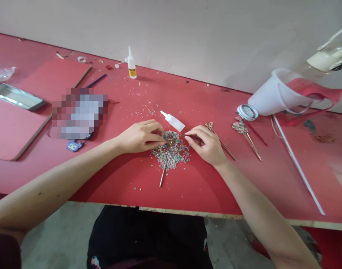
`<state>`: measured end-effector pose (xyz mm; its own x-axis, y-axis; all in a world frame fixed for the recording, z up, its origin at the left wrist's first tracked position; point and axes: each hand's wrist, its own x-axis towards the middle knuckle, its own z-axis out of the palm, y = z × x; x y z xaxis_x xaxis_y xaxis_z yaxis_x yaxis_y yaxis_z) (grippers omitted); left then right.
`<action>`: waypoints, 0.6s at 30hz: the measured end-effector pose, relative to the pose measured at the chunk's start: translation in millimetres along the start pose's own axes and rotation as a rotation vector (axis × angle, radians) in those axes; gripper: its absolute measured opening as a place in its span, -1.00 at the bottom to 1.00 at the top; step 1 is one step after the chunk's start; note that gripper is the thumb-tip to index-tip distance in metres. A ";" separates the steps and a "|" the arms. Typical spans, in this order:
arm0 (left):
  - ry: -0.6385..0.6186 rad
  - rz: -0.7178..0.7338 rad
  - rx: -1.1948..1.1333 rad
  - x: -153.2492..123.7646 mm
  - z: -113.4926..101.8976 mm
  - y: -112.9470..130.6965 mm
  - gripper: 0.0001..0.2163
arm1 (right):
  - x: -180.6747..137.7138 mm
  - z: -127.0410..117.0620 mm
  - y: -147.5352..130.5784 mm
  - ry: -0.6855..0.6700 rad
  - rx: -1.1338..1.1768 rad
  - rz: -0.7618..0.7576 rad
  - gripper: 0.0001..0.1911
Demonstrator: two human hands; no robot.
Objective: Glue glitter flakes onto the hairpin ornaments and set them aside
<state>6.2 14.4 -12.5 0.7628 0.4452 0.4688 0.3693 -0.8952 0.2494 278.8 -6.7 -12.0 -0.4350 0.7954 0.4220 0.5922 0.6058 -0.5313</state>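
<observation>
My left hand (141,136) rests on the red table (187,186), fingers pinched on the ornamented head of a gold hairpin (165,164) whose stem points toward me. The hairpin lies over a small heap of tiny coloured chips (176,154). My right hand (207,145) is closed around thin dark tweezers (187,135) whose tip reaches the hairpin head. A small white glue bottle (173,121) lies on its side just behind the heap.
Two more decorated hairpins (245,136) lie to the right, near a round tin (247,112) and a white lamp (274,93). An upright glue bottle (131,64) stands at the back. Red boards (16,130) and a metal tray (16,97) lie left.
</observation>
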 end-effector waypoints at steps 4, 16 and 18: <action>0.015 0.009 0.012 0.5 -0.8 1.3 -0.77 | -0.1 -0.8 -1.1 -0.005 -0.006 -0.002 -0.93; -0.058 0.005 0.034 0.3 -2.1 0.6 -0.79 | -1.9 -0.9 -5.1 -0.052 0.017 0.017 -0.92; -0.058 -0.001 0.025 0.3 -1.7 0.3 -0.79 | -2.0 -1.0 -5.1 -0.066 0.020 0.017 -0.92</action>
<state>5.6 14.3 -10.9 0.7915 0.4451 0.4189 0.3825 -0.8952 0.2287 277.3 -11.5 -9.4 -0.4691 0.8047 0.3640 0.5864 0.5919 -0.5529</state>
